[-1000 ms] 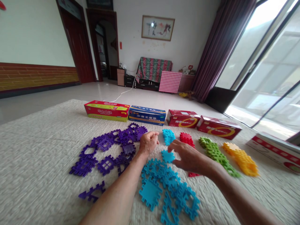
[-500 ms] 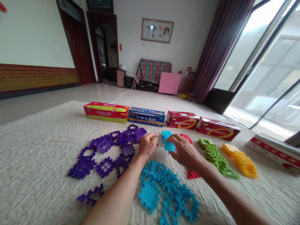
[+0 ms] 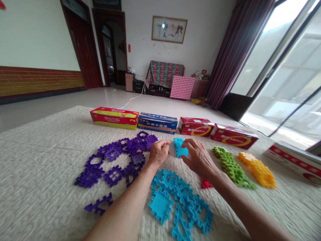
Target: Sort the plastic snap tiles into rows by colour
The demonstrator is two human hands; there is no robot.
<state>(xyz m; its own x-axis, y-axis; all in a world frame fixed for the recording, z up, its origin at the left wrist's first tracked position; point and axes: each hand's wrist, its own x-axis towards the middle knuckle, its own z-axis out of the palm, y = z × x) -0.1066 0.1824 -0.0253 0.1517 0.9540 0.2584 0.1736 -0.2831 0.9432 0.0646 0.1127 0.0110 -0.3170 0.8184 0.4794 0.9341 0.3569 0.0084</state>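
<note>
My left hand (image 3: 159, 153) is closed in a loose fist just above the cloth, between the purple tiles and a short row of light-blue tiles (image 3: 180, 147). Nothing shows in its fingers. At the right edge of that row hovers my right hand (image 3: 198, 156), thumb and fingers curved and apart, with nothing between them. It hides most of some red tiles (image 3: 206, 183). Nearer to me, between my forearms, lies a loose heap of blue notched plastic building tiles (image 3: 160, 205), square, open-framed and triangular. Purple tiles (image 3: 113, 176) spread out left of my left hand.
Overlapping green tiles (image 3: 232, 169) and yellow tiles (image 3: 260, 170) lie to the right. Behind stand a red-and-yellow box (image 3: 114, 119), a blue box (image 3: 157, 124) and two dark red boxes (image 3: 195, 127). A white-and-red box (image 3: 296, 164) sits at far right. Quilted cloth (image 3: 50, 157) lies underneath.
My right hand has shifted slightly to the right, showing more of the light-blue row's edge. The left fist stays nearly where it was. The view has tilted a little.
</note>
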